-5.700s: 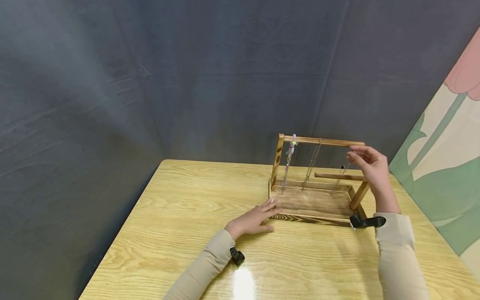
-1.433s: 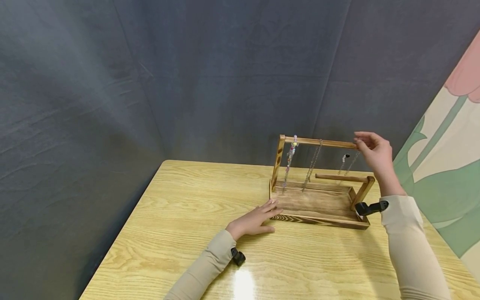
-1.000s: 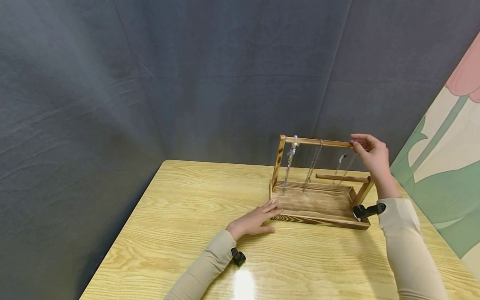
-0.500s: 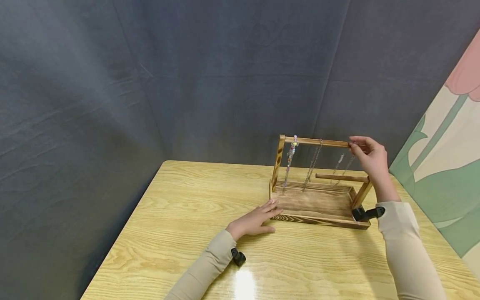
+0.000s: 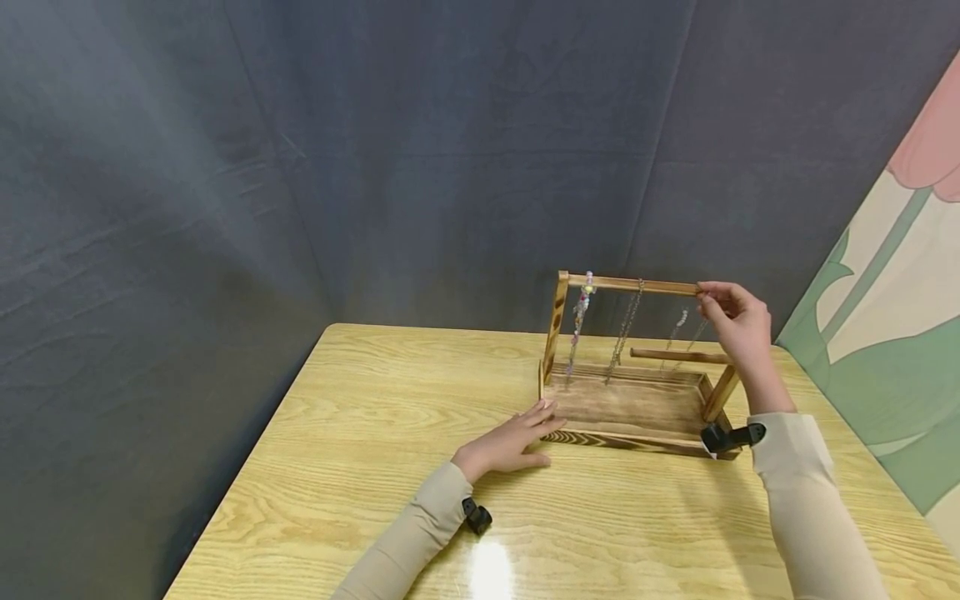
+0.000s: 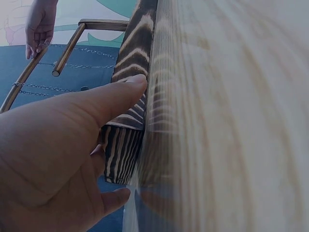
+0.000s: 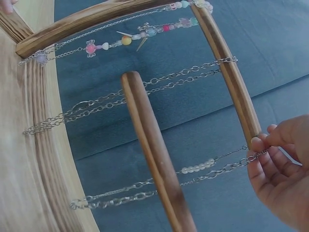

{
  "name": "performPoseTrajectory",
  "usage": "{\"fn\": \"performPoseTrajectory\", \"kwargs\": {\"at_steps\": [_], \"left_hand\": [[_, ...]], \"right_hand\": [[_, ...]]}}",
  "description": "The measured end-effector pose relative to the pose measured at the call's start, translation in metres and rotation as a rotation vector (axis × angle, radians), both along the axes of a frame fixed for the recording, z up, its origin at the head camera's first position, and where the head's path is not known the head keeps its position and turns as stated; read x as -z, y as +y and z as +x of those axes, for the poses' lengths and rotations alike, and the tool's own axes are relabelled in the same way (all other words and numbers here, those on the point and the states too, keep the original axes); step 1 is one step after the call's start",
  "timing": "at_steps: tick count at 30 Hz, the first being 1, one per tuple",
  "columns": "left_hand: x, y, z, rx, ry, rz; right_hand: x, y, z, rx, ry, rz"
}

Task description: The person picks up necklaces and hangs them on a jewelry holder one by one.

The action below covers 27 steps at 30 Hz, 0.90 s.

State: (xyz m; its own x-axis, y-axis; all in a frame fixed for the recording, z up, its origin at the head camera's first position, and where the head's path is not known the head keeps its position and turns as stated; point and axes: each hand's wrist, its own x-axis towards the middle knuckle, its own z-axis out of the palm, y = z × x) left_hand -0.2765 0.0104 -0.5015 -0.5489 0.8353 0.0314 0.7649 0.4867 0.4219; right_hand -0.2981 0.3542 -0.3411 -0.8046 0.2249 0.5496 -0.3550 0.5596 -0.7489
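My right hand [image 5: 738, 329] is at the free right end of the top bar of a wooden jewelry stand [image 5: 630, 404]. Its thumb and fingers pinch a silver chain necklace [image 7: 219, 171] with a short row of white beads [image 7: 198, 166]; the chain hangs in a loop from the bar's end. My left hand [image 5: 506, 437] rests at the tray's front left corner, fingers straight. In the left wrist view its thumb [image 6: 116, 99] lies against the dark-grained front wall. A plain chain necklace [image 7: 186, 77] and a colorful beaded necklace [image 7: 126, 40] hang farther along the bar.
A shorter, lower peg [image 5: 671, 355] sticks out from the stand's right post, in front of the held chain. The stand stands on a wood-grain table [image 5: 360, 467]. Behind it hangs a dark blue-grey curtain [image 5: 450, 208]; a painted floral panel [image 5: 885, 333] is at the right.
My right hand first rose with the necklace to the bar's end, then moved slightly left and down there. The dark charm seen beside the white beads is now out of sight. My left hand stays put.
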Motion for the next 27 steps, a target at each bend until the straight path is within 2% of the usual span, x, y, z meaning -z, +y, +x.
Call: {"fn": "performPoseTrajectory", "kwargs": {"at_steps": [5, 9, 15, 23, 27], "left_hand": [[0.001, -0.001, 0.0, 0.006, -0.003, 0.006], [0.001, 0.0, 0.0, 0.013, 0.0, 0.008], [0.001, 0.0, -0.001, 0.018, -0.003, 0.005], [0.001, -0.001, 0.0, 0.023, 0.009, 0.005], [-0.001, -0.004, 0.001, 0.007, 0.023, -0.004]], "right_hand": [[0.005, -0.001, 0.001, -0.005, -0.002, -0.016], [0.001, -0.008, 0.011, -0.017, -0.003, -0.018], [-0.001, -0.016, 0.023, -0.062, 0.041, -0.028], [0.023, 0.0, 0.013, -0.126, 0.043, -0.022], [0.024, -0.006, 0.018, -0.146, 0.021, 0.003]]}}
